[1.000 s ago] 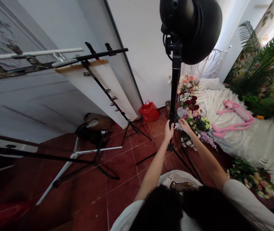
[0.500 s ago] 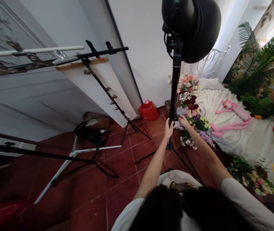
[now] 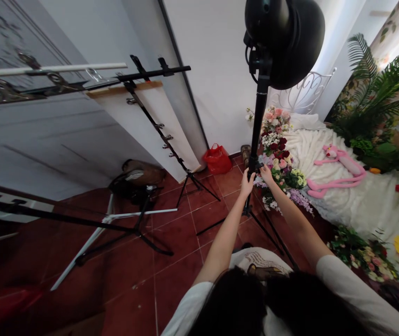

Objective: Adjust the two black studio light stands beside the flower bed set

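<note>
In front of me stands a black light stand [image 3: 258, 121] with a large black studio light [image 3: 288, 42] on top. My left hand [image 3: 247, 183] is wrapped round the stand's pole just below a collar. On the other side, my right hand [image 3: 266, 175] is at the collar's small black knob [image 3: 259, 165], fingers closed there. The fingertips are small and partly hidden, so whether the knob is turning I cannot tell. Below my hands, the stand's legs [image 3: 264, 228] spread over the floor.
Left are a backdrop stand [image 3: 150, 116] with clips and a white sheet, plus white and black tripod legs [image 3: 125, 216]. A red bag [image 3: 216, 159] sits by the wall. Right, flowers [image 3: 279, 158] edge a bed [image 3: 370, 210] holding a pink plush toy [image 3: 346, 163].
The studio light and the pole's upper part have shifted slightly to the right and up in view. Both hands remain at the same collar. The camera view has turned a little.
</note>
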Motion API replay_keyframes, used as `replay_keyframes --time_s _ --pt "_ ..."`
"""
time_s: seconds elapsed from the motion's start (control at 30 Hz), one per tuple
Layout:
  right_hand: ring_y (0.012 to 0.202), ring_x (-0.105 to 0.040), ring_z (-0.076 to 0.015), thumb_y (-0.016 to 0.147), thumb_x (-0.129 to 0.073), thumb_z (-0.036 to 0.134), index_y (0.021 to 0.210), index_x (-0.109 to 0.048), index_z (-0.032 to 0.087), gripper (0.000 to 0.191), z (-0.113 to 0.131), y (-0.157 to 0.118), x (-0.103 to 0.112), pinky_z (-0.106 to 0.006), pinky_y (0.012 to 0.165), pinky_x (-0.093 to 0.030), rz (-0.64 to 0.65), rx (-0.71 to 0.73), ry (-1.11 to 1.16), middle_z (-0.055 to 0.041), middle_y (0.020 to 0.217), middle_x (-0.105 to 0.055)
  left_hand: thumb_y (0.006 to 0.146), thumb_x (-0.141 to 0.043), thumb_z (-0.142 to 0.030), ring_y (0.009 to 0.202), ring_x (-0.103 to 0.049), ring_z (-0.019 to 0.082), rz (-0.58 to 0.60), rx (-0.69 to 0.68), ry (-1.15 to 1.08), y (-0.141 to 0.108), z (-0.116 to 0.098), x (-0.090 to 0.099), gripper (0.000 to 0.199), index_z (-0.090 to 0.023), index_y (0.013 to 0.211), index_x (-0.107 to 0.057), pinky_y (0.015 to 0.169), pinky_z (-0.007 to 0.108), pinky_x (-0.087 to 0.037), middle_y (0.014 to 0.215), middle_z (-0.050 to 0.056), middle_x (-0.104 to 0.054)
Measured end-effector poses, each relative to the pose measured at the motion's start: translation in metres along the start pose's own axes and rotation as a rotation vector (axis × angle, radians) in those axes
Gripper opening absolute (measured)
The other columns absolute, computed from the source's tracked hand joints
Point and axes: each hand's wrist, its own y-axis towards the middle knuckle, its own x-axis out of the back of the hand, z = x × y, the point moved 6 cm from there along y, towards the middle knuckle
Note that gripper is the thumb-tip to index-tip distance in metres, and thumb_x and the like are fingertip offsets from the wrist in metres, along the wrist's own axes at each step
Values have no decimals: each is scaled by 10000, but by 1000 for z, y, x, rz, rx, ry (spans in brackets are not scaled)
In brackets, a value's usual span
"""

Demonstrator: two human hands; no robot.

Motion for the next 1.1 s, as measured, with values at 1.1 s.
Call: replay_keyframes --time_s 1.1 --pt "720 -709 -170 794 -626 348 954 -632 202 217 -102 -419 172 -251 648 -573 -901 -397 530 -65 781 -719 860 -499 -442 942 -633 166 870 214 -101 -189 37 -228 413 -159 1160 -477 859 349 -494 1074 130 -622"
